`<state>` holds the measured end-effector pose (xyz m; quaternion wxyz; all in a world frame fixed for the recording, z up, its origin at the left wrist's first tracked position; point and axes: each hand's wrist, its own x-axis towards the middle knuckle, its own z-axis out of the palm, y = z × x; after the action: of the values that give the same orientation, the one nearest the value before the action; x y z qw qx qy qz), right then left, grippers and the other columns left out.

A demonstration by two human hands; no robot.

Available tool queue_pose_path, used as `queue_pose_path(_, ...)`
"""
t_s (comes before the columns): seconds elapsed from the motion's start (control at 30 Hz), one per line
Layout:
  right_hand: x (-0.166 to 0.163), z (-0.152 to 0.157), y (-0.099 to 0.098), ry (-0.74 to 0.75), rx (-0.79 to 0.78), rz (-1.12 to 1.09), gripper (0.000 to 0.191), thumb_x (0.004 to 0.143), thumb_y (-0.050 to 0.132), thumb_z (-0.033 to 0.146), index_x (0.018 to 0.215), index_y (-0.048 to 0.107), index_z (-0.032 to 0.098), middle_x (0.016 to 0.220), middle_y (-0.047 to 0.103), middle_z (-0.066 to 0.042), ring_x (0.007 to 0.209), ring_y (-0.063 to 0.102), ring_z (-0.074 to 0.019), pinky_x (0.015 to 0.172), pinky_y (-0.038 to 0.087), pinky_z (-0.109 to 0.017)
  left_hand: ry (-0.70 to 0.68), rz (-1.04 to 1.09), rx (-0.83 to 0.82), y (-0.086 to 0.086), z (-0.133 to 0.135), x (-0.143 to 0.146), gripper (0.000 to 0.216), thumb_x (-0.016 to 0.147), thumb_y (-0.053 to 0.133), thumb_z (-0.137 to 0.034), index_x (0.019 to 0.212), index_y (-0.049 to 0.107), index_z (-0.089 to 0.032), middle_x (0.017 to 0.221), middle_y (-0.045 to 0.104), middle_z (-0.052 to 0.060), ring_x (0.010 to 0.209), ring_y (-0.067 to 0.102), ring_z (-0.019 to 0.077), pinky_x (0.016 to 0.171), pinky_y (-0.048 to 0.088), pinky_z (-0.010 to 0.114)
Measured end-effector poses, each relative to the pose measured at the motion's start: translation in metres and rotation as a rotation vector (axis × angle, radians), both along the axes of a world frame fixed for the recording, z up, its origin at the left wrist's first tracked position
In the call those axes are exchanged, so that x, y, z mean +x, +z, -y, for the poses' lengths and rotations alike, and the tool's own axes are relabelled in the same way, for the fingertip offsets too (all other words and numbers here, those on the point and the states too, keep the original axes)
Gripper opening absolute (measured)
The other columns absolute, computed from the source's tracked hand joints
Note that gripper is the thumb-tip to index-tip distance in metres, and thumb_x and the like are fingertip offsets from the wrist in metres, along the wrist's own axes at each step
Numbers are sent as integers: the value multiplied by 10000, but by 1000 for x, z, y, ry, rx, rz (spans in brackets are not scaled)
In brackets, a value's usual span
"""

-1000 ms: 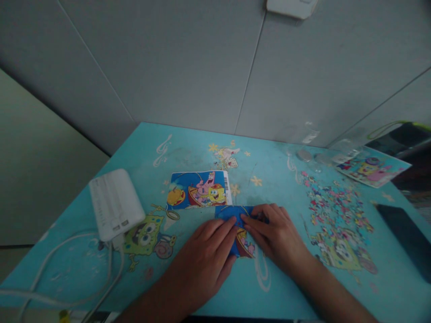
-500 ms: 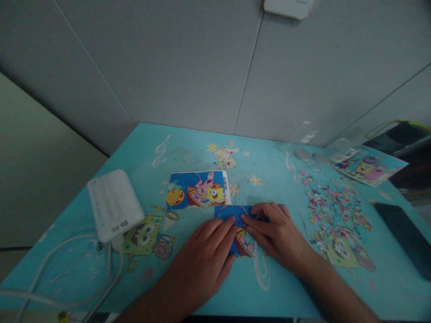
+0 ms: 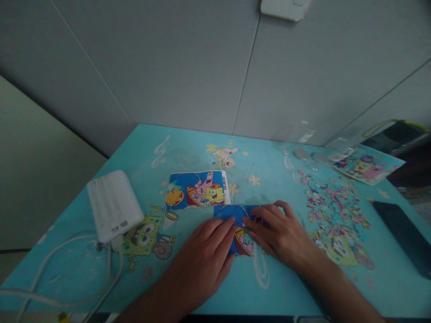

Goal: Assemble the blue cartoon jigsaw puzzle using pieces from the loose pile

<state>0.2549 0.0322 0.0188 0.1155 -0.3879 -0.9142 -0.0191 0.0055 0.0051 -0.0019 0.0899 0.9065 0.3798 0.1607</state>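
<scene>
Left hand lay flat, fingers together, pressing the left part of the assembled puzzle section near the table's front edge; your right hand had its fingertips pinched down on that section's right end, though whether on a loose piece I couldn't tell. You looked mid-fit. Next move likely needed a fresh piece from the loose pile toward the right edge, matched against the reference picture just behind.

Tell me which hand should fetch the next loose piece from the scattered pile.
Right, most likely. The right hand lies on the pile's side of the assembled puzzle section, with bare table between it and the loose pieces. The left hand rests on the section's other side and would have to cross over.
</scene>
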Motion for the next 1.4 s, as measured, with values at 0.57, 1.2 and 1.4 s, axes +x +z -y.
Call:
queue_pose_path(0.57, -7, 4, 0, 29, -46, 1, 344, 1019, 513, 327, 1326, 611, 206, 1388, 629, -63, 1269, 578, -246, 1154, 281, -538, -2, 6, 11, -4, 0, 0, 478, 989, 516, -349, 1442, 481, -200, 1490, 511, 39, 1308, 475, 249, 1115, 426, 426)
queue_pose_path(1.2, 39, -5, 6, -162, -82, -342, 390, 996, 523, 206, 1381, 572, 247, 1374, 635, -85, 1253, 602, -222, 1122, 385, -502, -34, -24, 7, -2, 1, -2, 477, 974, 535, -276, 1435, 479, -166, 1499, 495, 73, 1294, 480, 262, 1092, 459, 463)
queue_pose_path(1.4, 50, -3, 6, -21, -187, -288, 328, 967, 615, 266, 1292, 652, 288, 1290, 689, -54, 1219, 619, -220, 1054, 466, -464, -35, -43, -26, -4, -1, -3, 507, 974, 534, -273, 1465, 448, -180, 1512, 479, 67, 1312, 458, 266, 1101, 450, 470)
